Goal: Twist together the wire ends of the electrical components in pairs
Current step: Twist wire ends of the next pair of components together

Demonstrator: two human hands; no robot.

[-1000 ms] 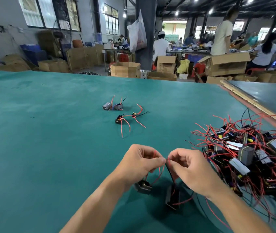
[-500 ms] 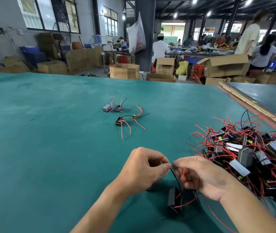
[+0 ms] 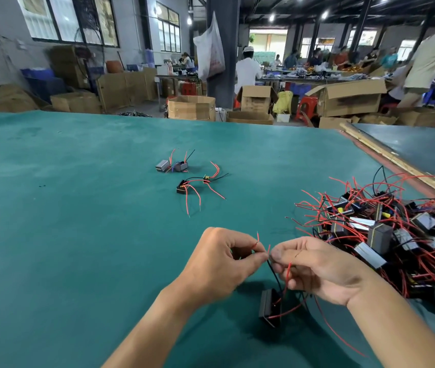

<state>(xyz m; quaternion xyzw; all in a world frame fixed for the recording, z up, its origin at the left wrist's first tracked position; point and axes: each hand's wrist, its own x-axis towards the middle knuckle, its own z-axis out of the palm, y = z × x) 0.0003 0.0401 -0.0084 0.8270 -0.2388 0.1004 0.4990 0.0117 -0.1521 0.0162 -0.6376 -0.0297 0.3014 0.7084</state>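
Teal-green covering spreads over the wide table (image 3: 78, 235), with cardboard boxes (image 3: 192, 107) and workers behind it. Just left of the heap of components (image 3: 386, 235), bristling with red and black leads, the left hand (image 3: 219, 264) and right hand (image 3: 314, 264) meet tip to tip. Both sets of fingers (image 3: 260, 257) are curled tight, pinching the wire ends (image 3: 257, 240) between them. A black lead (image 3: 274, 274) drops to a dark component (image 3: 270, 306) beneath. Farther left of the heap, beyond the hands, lie two joined pairs (image 3: 197, 184).
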